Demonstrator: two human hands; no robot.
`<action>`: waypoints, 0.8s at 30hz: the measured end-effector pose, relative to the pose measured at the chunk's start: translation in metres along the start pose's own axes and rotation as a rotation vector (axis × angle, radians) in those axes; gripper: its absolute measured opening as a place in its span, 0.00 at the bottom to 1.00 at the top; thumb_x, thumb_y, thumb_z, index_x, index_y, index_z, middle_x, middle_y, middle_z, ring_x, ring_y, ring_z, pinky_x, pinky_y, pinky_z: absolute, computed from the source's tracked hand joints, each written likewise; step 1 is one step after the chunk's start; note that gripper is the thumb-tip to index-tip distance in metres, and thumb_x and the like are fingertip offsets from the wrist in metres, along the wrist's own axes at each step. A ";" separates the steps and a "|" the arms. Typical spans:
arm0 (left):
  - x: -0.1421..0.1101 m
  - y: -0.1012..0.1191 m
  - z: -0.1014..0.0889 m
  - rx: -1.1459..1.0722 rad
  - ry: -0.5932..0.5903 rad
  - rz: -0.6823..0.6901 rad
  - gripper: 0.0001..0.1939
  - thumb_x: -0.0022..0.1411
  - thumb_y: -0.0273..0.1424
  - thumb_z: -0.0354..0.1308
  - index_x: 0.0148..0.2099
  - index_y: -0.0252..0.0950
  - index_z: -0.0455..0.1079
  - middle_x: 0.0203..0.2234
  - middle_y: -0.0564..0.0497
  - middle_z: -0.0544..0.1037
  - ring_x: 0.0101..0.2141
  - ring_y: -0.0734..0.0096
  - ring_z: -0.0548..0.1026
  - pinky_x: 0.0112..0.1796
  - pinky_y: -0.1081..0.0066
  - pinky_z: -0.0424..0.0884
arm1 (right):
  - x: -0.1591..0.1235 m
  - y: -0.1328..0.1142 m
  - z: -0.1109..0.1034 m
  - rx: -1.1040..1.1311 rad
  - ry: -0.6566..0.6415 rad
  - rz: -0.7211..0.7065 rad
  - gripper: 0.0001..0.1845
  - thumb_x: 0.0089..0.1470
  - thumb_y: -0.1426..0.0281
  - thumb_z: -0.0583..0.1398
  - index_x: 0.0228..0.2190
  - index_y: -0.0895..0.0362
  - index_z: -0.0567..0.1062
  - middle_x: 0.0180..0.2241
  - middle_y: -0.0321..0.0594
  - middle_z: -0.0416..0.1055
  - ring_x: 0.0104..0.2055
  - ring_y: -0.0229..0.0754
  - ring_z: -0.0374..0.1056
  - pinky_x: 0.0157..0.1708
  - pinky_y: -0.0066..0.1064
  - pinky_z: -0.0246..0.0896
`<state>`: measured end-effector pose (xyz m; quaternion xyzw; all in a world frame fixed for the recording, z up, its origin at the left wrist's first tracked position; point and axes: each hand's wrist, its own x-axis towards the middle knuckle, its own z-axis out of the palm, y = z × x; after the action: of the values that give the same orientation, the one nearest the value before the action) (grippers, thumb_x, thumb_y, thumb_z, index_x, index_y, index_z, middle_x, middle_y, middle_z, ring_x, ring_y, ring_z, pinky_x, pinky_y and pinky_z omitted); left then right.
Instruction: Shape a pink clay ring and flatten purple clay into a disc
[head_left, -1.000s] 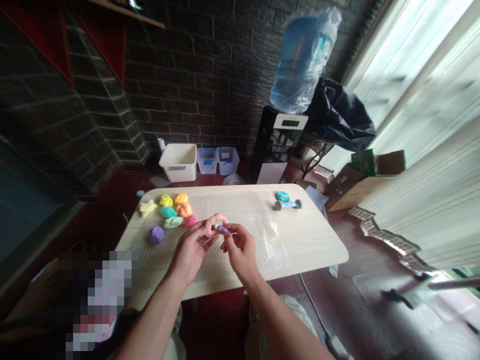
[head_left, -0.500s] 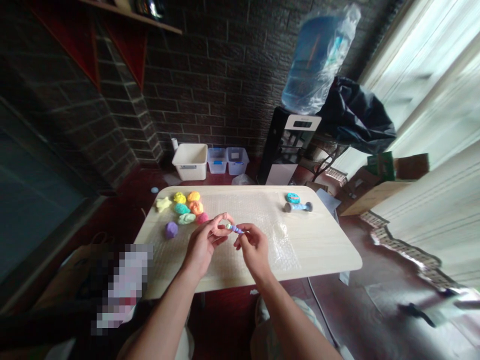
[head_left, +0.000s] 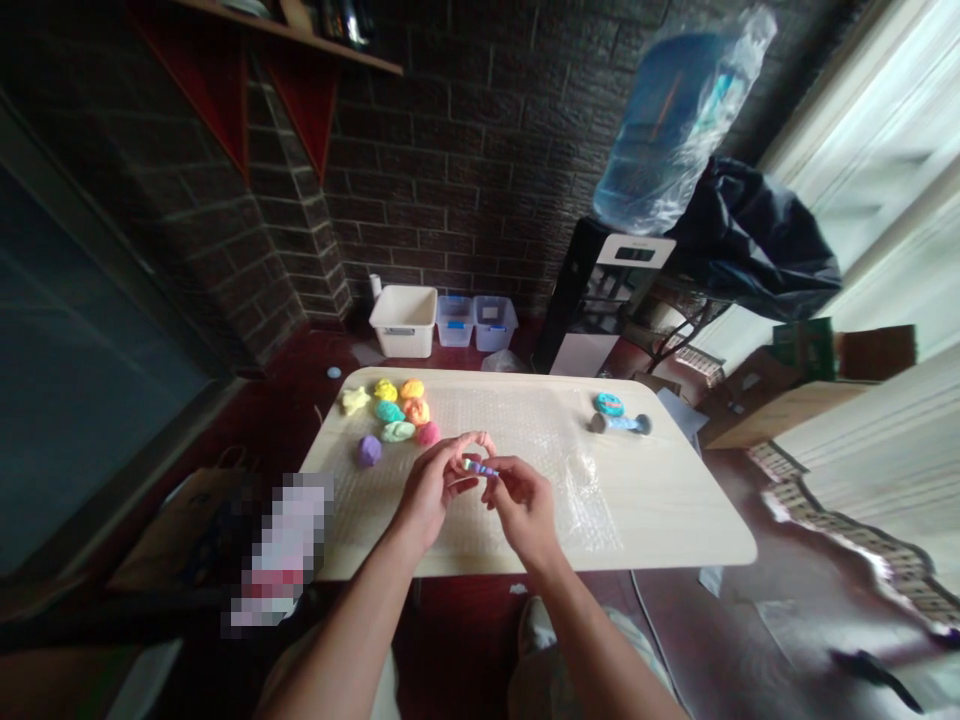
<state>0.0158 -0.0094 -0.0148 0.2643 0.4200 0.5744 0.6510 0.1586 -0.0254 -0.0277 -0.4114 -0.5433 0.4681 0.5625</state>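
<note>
Between my two hands, above the table, is a small strip of modelling clay [head_left: 480, 468] banded in purple, white and pale green. My left hand [head_left: 435, 488] pinches its left end, with the index finger arched over it. The fingertips of my right hand [head_left: 526, 503] close on the strip's right end, partly covering it. Left of the hands lie several clay lumps: a purple one [head_left: 370, 451], a pink one [head_left: 428, 433], a pale green one [head_left: 398, 431], a teal one [head_left: 388, 411], an orange one [head_left: 416, 411] and a yellow one [head_left: 385, 390].
Bubble wrap [head_left: 517, 410] covers the middle of the pale table [head_left: 675, 520]. A dumbbell-shaped blue object [head_left: 621, 424] and a round teal item [head_left: 609, 404] lie at the right. Behind stand plastic bins [head_left: 403, 325] and a water dispenser [head_left: 585, 300]; a cardboard box [head_left: 795, 400] sits right.
The whole view has shifted, so the table and hands appear further right. My hands have drawn slightly closer together around the clay strip, which both still hold.
</note>
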 end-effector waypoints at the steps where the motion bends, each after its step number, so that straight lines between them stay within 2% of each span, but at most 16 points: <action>1: 0.000 0.000 0.000 -0.005 0.003 -0.001 0.14 0.59 0.39 0.69 0.42 0.34 0.83 0.31 0.50 0.80 0.31 0.70 0.79 0.32 0.74 0.75 | 0.000 0.000 0.000 0.006 -0.004 -0.005 0.11 0.60 0.61 0.66 0.38 0.56 0.83 0.25 0.37 0.76 0.24 0.39 0.70 0.26 0.31 0.67; 4: 0.001 0.000 -0.001 -0.033 0.002 -0.003 0.13 0.57 0.39 0.71 0.40 0.35 0.83 0.27 0.53 0.76 0.29 0.72 0.78 0.32 0.74 0.76 | 0.001 0.001 -0.002 -0.025 -0.004 -0.047 0.12 0.64 0.60 0.64 0.39 0.54 0.85 0.31 0.40 0.76 0.26 0.38 0.69 0.26 0.31 0.66; 7: 0.002 0.000 -0.002 -0.071 0.001 -0.010 0.13 0.56 0.38 0.71 0.42 0.36 0.83 0.26 0.54 0.74 0.28 0.72 0.78 0.32 0.73 0.77 | 0.002 0.001 -0.004 -0.074 -0.010 -0.105 0.12 0.66 0.61 0.63 0.41 0.52 0.85 0.34 0.41 0.74 0.27 0.38 0.69 0.25 0.31 0.66; 13: 0.002 0.002 -0.003 -0.080 0.004 -0.034 0.19 0.57 0.38 0.70 0.48 0.34 0.83 0.33 0.47 0.79 0.36 0.64 0.81 0.35 0.69 0.80 | 0.002 0.002 -0.009 -0.113 0.004 -0.096 0.11 0.63 0.62 0.65 0.43 0.53 0.83 0.34 0.40 0.74 0.28 0.39 0.69 0.26 0.31 0.66; 20: 0.003 -0.001 -0.004 -0.069 0.004 -0.044 0.15 0.56 0.38 0.70 0.43 0.35 0.83 0.29 0.51 0.76 0.31 0.69 0.79 0.32 0.71 0.78 | 0.003 0.001 -0.010 -0.097 -0.039 -0.108 0.09 0.64 0.61 0.65 0.40 0.52 0.83 0.38 0.42 0.76 0.29 0.39 0.70 0.27 0.31 0.67; 24: 0.003 -0.001 -0.005 -0.075 -0.044 -0.041 0.13 0.57 0.38 0.69 0.41 0.35 0.82 0.34 0.47 0.80 0.35 0.64 0.80 0.35 0.68 0.79 | 0.004 0.001 -0.010 -0.101 -0.043 -0.109 0.10 0.64 0.60 0.66 0.39 0.52 0.83 0.38 0.43 0.77 0.30 0.40 0.71 0.27 0.32 0.68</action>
<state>0.0121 -0.0070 -0.0192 0.2433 0.3891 0.5703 0.6813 0.1686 -0.0210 -0.0283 -0.3988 -0.5998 0.4176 0.5539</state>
